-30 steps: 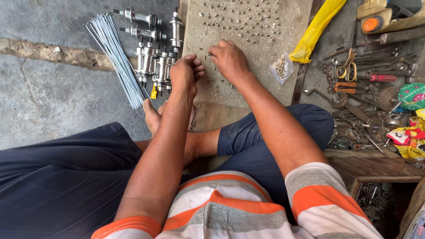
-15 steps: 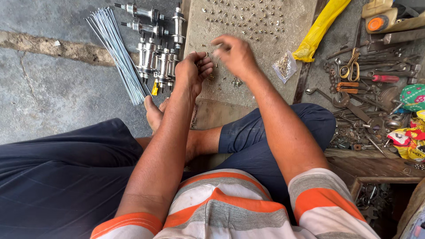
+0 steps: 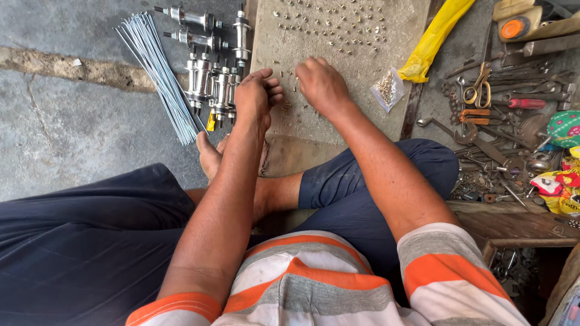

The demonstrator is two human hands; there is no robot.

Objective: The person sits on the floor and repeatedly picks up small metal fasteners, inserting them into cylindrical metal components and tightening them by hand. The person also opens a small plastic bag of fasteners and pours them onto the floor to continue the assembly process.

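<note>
Nipples (image 3: 338, 24) lie scattered on the far board (image 3: 386, 60). Both hands dropped nearer since a second ago; left hand (image 3: 257, 90) grip curled, right hand (image 3: 320, 84) pinching among strays, contents hidden.

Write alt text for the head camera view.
A seated person's left hand and right hand rest on a grey board scattered with small brass nuts. Metal hubs and a bundle of spokes lie left; tools crowd the right.
</note>
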